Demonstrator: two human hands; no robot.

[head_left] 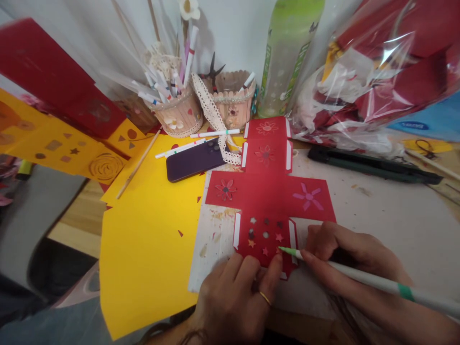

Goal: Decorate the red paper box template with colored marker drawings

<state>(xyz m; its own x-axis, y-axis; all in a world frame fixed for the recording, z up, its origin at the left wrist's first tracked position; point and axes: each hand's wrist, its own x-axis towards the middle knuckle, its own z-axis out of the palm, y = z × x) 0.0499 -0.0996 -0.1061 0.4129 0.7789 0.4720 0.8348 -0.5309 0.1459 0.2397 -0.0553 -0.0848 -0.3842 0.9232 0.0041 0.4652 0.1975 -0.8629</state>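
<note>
A red cross-shaped card with white-edged flaps lies flat, bearing flower designs and star and round cut-outs on its lower panel. My left hand, with a ring on it, holds the lower end down, its fingers bent and pressed onto the card. My right hand grips a white marker pen with a green band. The pen's light green tip touches or nearly touches a small star near my left fingertip. Several small stars sit in this panel.
A yellow sheet lies left, a dark phone and markers above it. Behind stand pen holders, a green bottle and a plastic bag. A black cutter lies right; a red-and-yellow box stands left.
</note>
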